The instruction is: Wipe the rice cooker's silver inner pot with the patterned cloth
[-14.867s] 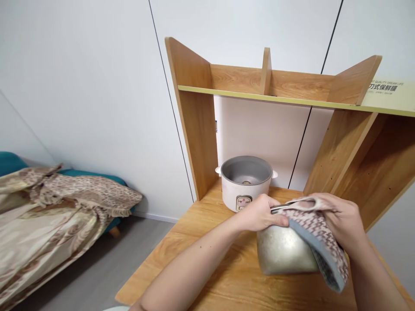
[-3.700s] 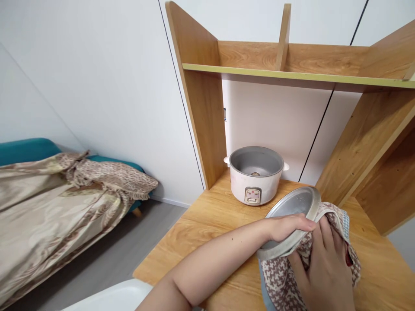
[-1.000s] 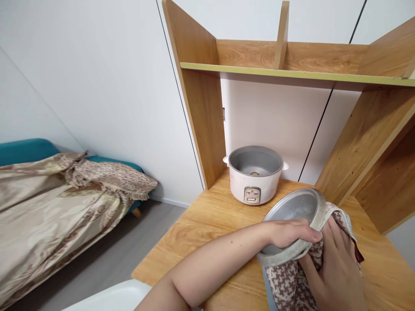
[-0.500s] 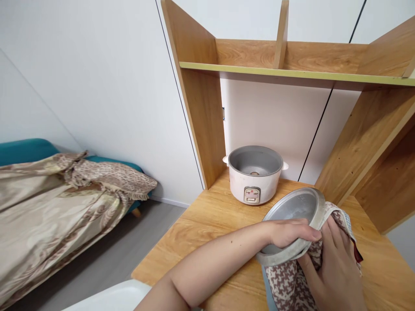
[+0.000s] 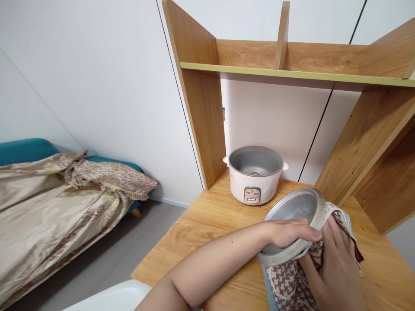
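A grey metal inner pot (image 5: 296, 206) is tilted over the right part of the table, its mouth facing left and up. My left hand (image 5: 292, 233) reaches across and grips its rim, with some fingers inside and partly hidden. A brown-and-white houndstooth cloth (image 5: 285, 285) with a light blue edge drapes around the pot's outer side. My right hand (image 5: 337, 259) presses that cloth against the pot, its fingers bent around it. Behind the pot stands a white rice cooker body (image 5: 238, 188), lidless and open at the top, with a small switch panel in front.
A wooden table (image 5: 181, 233) carries these things, under a wooden shelf unit (image 5: 207, 129) with upright side panels. A white rounded surface (image 5: 113, 296) shows at the bottom edge. To the left, a teal sofa (image 5: 27, 149) lies under a patterned beige cover (image 5: 42, 216).
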`<state>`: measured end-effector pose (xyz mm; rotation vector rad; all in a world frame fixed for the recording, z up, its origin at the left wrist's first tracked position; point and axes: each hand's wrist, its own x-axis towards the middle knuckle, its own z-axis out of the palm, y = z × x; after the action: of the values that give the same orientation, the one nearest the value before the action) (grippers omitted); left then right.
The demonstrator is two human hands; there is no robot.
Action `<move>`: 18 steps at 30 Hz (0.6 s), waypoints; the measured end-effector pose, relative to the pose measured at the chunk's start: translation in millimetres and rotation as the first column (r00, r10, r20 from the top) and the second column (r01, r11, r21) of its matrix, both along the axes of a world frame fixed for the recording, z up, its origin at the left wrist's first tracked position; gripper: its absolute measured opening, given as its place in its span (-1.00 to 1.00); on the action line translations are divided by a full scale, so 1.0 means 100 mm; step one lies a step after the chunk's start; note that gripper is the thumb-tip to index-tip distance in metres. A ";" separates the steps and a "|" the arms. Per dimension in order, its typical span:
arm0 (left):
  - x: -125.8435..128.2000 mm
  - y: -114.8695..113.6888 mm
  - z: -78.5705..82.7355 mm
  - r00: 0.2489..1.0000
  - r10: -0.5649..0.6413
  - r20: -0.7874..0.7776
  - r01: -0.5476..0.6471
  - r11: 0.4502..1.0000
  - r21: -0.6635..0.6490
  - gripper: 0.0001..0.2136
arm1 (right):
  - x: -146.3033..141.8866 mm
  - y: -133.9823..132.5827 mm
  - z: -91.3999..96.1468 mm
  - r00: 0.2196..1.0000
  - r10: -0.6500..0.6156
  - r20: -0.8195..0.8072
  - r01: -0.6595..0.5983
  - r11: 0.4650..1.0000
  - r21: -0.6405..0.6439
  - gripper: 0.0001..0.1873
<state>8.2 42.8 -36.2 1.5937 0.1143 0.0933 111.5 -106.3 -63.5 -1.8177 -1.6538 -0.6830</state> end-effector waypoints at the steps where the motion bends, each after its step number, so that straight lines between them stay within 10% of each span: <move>1: 0.00 0.00 0.00 1.000 -0.006 -0.002 0.006 1.000 0.014 -0.70 | 0.00 0.00 0.00 1.000 0.000 -0.001 0.000 1.000 0.001 -0.29; 18: -0.01 -0.01 0.08 0.997 -0.072 0.002 0.071 0.989 0.126 -0.60 | -0.04 0.02 0.07 0.991 0.048 -0.125 -0.047 0.999 0.014 -0.31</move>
<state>6.8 41.4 -28.0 1.7221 0.0466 0.0511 107.2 -104.5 -56.9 -1.7704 -1.6026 -0.5445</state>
